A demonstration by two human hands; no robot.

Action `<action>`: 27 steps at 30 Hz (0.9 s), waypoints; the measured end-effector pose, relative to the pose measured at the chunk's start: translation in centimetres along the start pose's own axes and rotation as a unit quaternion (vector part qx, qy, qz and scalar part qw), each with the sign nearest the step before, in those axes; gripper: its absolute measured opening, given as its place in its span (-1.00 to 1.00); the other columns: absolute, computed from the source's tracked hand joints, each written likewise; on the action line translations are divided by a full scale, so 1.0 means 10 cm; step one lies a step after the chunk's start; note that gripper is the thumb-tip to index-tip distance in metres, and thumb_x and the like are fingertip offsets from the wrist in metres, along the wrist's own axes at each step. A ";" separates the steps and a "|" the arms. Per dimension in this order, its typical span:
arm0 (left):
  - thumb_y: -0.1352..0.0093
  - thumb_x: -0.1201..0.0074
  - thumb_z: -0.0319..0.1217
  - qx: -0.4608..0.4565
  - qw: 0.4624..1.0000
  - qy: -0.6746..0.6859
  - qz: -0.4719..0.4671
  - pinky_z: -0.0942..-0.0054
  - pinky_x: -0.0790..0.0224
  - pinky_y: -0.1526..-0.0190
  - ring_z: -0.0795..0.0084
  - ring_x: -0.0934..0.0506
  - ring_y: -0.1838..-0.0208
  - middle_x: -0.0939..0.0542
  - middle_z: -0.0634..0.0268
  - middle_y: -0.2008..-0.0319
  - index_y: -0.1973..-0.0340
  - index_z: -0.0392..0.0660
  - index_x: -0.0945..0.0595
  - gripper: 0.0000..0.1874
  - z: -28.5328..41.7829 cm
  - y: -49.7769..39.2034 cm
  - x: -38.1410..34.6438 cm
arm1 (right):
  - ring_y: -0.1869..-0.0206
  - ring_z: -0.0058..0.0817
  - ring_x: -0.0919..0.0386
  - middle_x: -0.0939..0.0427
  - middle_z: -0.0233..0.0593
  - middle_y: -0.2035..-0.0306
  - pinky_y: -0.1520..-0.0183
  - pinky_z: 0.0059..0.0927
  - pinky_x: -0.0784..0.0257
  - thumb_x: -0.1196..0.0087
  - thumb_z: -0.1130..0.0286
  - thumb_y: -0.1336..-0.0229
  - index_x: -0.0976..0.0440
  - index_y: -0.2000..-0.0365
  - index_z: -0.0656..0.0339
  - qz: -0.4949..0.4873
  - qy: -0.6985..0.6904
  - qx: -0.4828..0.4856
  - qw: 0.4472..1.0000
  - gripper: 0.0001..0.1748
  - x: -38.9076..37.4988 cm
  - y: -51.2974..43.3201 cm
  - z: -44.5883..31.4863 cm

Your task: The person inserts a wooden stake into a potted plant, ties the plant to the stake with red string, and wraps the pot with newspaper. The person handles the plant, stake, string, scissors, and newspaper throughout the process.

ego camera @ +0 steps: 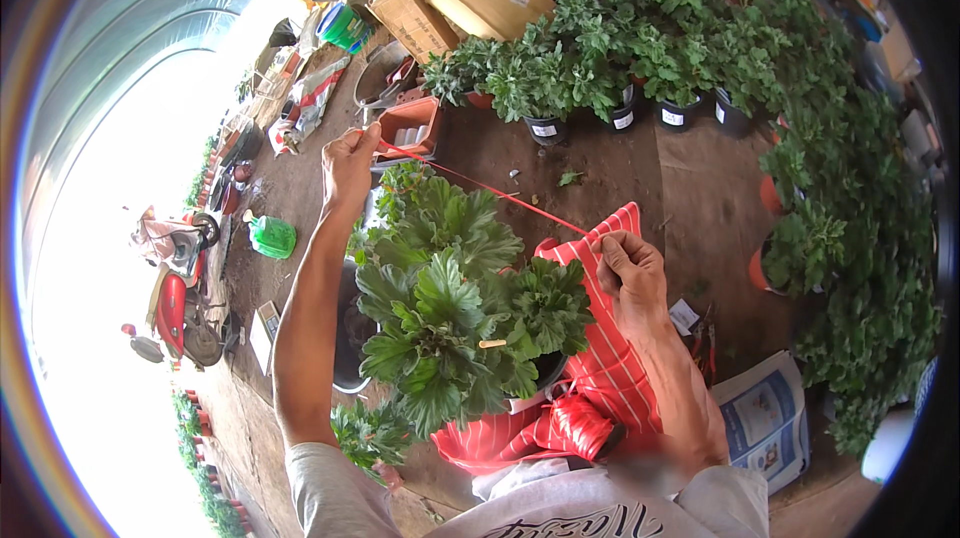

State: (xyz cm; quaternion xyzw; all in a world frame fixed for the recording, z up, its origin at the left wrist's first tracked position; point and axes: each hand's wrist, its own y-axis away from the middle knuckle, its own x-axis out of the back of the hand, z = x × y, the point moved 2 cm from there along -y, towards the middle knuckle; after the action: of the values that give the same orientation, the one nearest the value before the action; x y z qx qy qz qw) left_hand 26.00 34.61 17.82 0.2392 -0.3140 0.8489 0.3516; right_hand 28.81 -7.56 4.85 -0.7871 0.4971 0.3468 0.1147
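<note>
A thin red plastic ribbon (480, 185) runs taut between my two hands, slanting down to the right. My left hand (350, 163) pinches its upper end near an orange planter. My right hand (630, 268) closes on the lower end beside a red-and-white striped cloth (611, 313). Below the ribbon stands a large leafy potted plant (442, 305), its pot mostly hidden by foliage, with a small pale stick (493, 344) among the leaves. A roll of shiny red ribbon (585, 425) lies on the cloth close to my body.
Potted plants (555, 80) curve along the back and right. A rectangular orange planter (411, 125) stands beyond my left hand. A green jug (271, 236) and a red scooter (171, 313) are at left. Printed paper (765, 425) and red-handled tools (705, 350) lie at right.
</note>
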 end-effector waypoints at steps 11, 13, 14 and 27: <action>-0.51 -0.25 -0.13 0.077 0.995 -0.058 0.031 0.41 -0.12 0.44 0.60 -0.31 0.53 -0.38 0.44 0.66 0.48 -0.25 -0.75 -0.56 -0.25 0.22 0.00 | 0.61 -0.81 -0.23 -0.45 -0.54 0.60 0.57 -0.64 -0.04 -0.15 0.36 -0.50 -0.67 0.30 0.24 -0.035 0.021 -0.050 0.998 -0.77 0.01 -0.10 -0.13; -0.51 -0.25 -0.12 0.119 0.993 0.014 0.011 0.45 -0.07 0.48 0.64 -0.29 0.55 -0.38 0.48 0.66 0.45 -0.26 -0.75 -0.56 -0.33 0.38 0.15 | 0.63 -0.80 -0.22 -0.46 -0.53 0.60 0.58 -0.63 -0.04 -0.17 0.35 -0.49 -0.67 0.28 0.25 -0.050 0.020 -0.064 0.996 -0.78 0.02 -0.09 -0.12; -0.53 -0.24 -0.14 0.135 0.990 0.025 0.017 0.49 0.00 0.53 0.69 -0.26 0.58 -0.37 0.53 0.67 0.43 -0.26 -0.75 -0.57 -0.50 0.44 0.21 | 0.63 -0.80 -0.22 -0.46 -0.52 0.59 0.58 -0.63 -0.03 -0.18 0.35 -0.48 -0.67 0.28 0.26 -0.060 0.013 -0.078 0.995 -0.79 0.00 -0.06 -0.13; -0.58 -0.20 -0.19 0.231 0.929 0.287 -0.020 0.49 -0.20 0.48 0.61 -0.41 0.53 -0.51 0.45 0.53 0.31 -0.18 -0.72 -0.67 -0.31 2.22 0.59 | 0.65 -0.72 -0.39 -0.56 -0.38 0.59 0.64 -0.62 -0.16 -0.18 0.36 -0.47 -0.60 0.29 0.26 -0.082 -0.027 -0.082 0.993 -0.80 -0.14 0.18 -0.23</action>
State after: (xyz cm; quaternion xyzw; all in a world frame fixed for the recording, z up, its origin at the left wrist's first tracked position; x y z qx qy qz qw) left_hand 5.08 27.08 11.27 0.0661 0.0102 0.9230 0.3788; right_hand 27.89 -8.61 7.77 -0.8224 0.3976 0.3966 0.0913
